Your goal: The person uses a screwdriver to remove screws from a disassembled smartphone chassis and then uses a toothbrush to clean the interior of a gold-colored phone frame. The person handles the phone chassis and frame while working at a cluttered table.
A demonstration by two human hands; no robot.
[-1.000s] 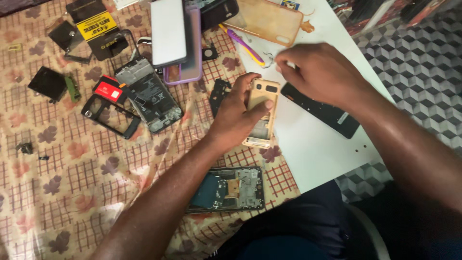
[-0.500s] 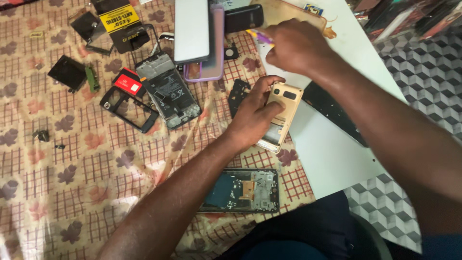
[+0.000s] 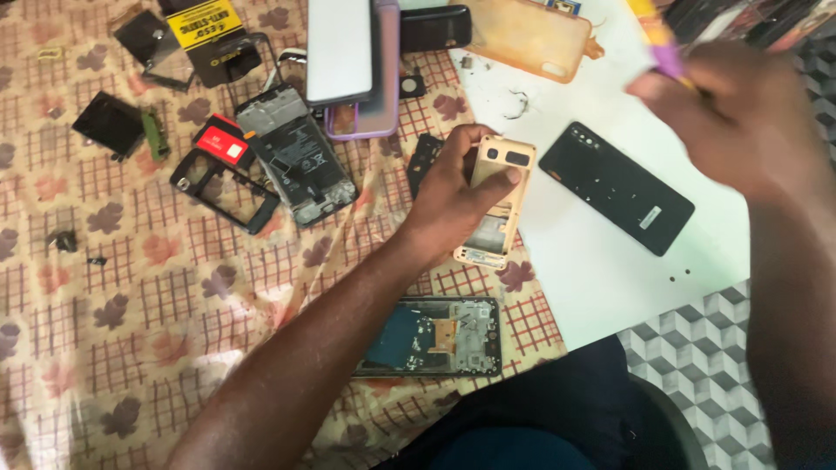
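My left hand [image 3: 453, 196] grips a gold phone frame [image 3: 496, 209] in the middle of the head view, holding it tilted over the patterned cloth. At the upper right, blurred, my right hand [image 3: 740, 122] is raised above the white surface and is closed on a thin purple and yellow tool [image 3: 664, 43]. A black phone back cover [image 3: 616, 187] lies flat on the white surface between the two hands.
An opened phone body [image 3: 431, 338] lies near my lap. Several phone parts sit on the cloth [image 3: 131, 348]: a black frame [image 3: 225, 191], a chassis [image 3: 296, 157], a white phone [image 3: 341, 48], an orange case [image 3: 531, 35] and a yellow-labelled box [image 3: 205, 26].
My right hand has left the gold frame, reached to the back of the table, and now lifts to the right holding the purple and yellow tool. The left hand keeps its hold.
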